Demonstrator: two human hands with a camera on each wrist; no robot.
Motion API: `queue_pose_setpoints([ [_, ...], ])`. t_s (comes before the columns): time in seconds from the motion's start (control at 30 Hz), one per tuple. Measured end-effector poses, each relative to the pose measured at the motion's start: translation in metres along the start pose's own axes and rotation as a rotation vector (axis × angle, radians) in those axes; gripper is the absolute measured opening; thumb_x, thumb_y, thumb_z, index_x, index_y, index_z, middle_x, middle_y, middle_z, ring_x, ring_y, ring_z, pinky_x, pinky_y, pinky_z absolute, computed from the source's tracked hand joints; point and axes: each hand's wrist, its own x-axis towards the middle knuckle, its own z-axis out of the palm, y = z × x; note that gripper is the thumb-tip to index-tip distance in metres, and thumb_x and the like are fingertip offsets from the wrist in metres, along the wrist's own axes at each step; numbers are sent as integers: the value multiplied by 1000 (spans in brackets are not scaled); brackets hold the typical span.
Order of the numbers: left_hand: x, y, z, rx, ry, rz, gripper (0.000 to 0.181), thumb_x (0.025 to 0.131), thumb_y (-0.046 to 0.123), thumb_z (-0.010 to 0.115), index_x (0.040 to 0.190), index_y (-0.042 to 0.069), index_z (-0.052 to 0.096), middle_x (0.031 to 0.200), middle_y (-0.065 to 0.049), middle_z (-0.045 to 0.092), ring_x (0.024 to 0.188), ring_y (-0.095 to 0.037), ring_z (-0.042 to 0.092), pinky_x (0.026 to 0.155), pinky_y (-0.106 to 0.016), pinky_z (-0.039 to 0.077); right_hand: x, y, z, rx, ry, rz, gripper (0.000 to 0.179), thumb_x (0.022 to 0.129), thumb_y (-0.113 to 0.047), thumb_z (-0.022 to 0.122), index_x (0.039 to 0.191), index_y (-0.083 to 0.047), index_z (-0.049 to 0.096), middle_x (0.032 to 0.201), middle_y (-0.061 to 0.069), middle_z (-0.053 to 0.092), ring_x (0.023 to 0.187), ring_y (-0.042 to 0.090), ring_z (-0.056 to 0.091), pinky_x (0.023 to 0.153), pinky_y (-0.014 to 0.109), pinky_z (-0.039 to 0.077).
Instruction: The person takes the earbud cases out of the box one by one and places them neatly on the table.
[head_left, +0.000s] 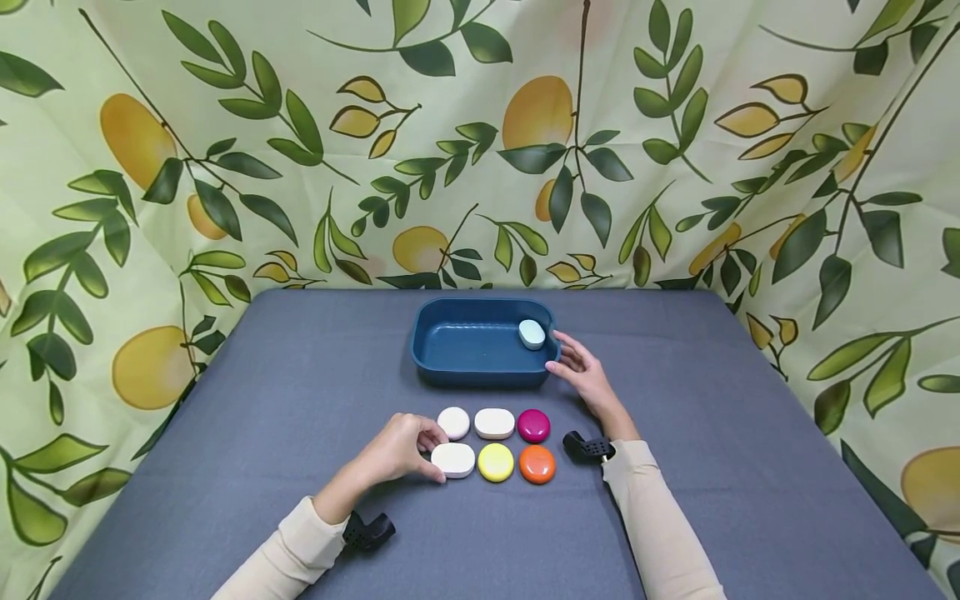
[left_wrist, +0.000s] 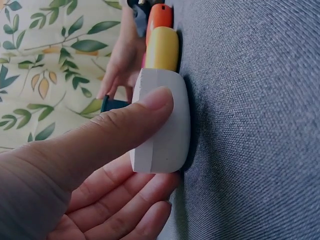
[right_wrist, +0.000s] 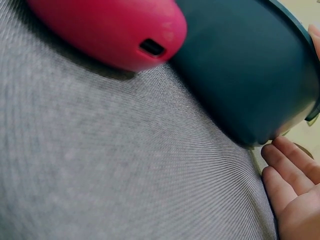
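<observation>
My left hand (head_left: 401,450) holds a white oval case (left_wrist: 167,120) at the left end of the front row, thumb across one face and fingers round behind. It sits at the table cloth beside a yellow round case (head_left: 496,462), with an orange round one (head_left: 537,464) beyond. Behind them lie a white round case (head_left: 453,423), another white oval one (head_left: 494,423) and a magenta case (right_wrist: 115,30) with a small dark slot. My right hand (head_left: 585,375) grips the right end of a dark blue tub (head_left: 483,377), thumb and forefinger at its rim. Inside lies a pale blue case (head_left: 532,334).
Grey-blue cloth (head_left: 315,367) covers the table. A leaf-and-fruit patterned curtain (head_left: 480,167) hangs behind and at both sides. Each wrist carries a black camera mount, one (head_left: 367,532) on the left and another (head_left: 587,447) on the right.
</observation>
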Motion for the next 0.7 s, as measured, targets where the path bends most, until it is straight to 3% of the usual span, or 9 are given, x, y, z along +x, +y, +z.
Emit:
queue_pose_setpoints([
  [0.5,-3,3,0,41,11,-11,41,56,12,92,89,1,70,82,-6,73,73,-8,64,66,-18,53,0,-1,0,-7,9,-7,62,94,-7,60,149,-8,33,146,30,42,136,43,44,116,51,34],
  [0.7,-2,6,-6,32,1,4,42,58,12,91,93,-1,70,85,-9,74,75,-11,67,68,-19,55,2,3,-1,-23,9,-14,62,94,-8,59,150,-8,33,146,30,42,135,43,45,103,23,45],
])
